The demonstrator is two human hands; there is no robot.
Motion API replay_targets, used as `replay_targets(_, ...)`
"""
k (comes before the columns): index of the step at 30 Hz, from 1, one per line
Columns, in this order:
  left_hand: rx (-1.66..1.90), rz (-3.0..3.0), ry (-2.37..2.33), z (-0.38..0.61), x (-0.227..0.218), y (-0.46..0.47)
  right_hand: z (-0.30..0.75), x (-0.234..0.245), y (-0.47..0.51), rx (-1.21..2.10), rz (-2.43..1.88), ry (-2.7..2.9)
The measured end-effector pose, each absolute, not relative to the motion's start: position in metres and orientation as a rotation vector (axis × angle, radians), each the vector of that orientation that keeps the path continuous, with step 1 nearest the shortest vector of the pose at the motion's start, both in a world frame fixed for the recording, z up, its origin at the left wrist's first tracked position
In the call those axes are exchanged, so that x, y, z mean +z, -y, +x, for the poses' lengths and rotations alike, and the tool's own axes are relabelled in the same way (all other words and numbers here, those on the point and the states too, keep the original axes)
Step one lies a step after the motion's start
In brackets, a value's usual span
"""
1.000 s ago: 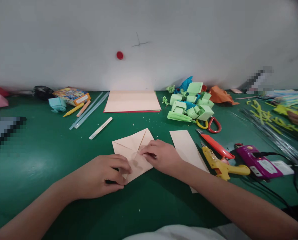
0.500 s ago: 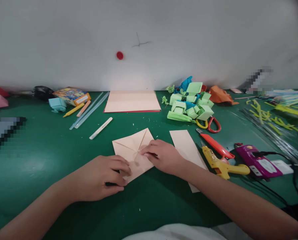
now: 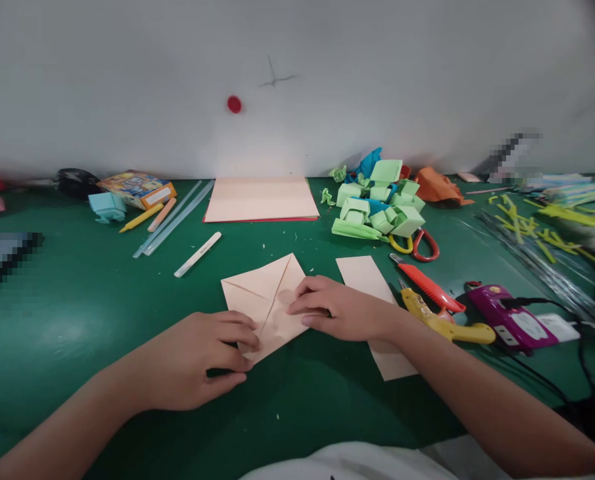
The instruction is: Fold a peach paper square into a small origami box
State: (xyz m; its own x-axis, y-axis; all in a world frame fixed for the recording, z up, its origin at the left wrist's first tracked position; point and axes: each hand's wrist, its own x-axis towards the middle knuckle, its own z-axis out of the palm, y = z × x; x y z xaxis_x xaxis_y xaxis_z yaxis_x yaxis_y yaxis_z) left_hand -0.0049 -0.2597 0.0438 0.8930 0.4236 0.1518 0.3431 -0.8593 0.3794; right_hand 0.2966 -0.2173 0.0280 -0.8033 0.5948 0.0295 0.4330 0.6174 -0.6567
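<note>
A peach sheet of paper point(image 3: 257, 283), folded like an envelope with diagonal seams meeting near its middle, lies tilted on the green table. My left hand point(image 3: 197, 360) rests on its lower left part, fingers apart and touching the paper. On the right side my right hand point(image 3: 340, 310) presses down, its fingers stretched across the folded flap and its thumb by the lower right edge. Both hands are open, pressing rather than gripping. A peach paper strip point(image 3: 364, 275) lies to the right, partly hidden under my right forearm.
Peach sheets point(image 3: 260, 200) lie by the wall. Green folded paper pieces point(image 3: 377, 207) cover part of the scissors point(image 3: 424, 245). A red cutter point(image 3: 430, 287), yellow glue gun point(image 3: 442, 323) and purple power strip point(image 3: 517, 320) are on the right. A white cutter point(image 3: 197, 255) and glue sticks point(image 3: 182, 217) lie left.
My right hand has slid a little right across the paper, away from its centre, uncovering more of the seam. My left hand stays in place. The whole view has shifted slightly.
</note>
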Motion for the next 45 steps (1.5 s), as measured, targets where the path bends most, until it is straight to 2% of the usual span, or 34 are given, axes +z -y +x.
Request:
replay_targets(9,0.335,2.676,-0.632,-0.009,0.038,0.256,0.296,0.023,0.221,0.795,-0.795,2.655)
replay_targets(15,0.413,2.697,-0.604,-0.010,0.028,0.254,0.295,0.025,0.222,0.802,-0.810,2.644)
replay_targets(26,0.348,2.591,-0.664,-0.011,0.028,0.253,0.296,0.025,0.222,0.815,-0.817,2.654)
replay_targets(45,0.302,2.735,-0.768,-0.006,0.031,0.267,0.297,0.021,0.219,0.833,-0.809,2.648)
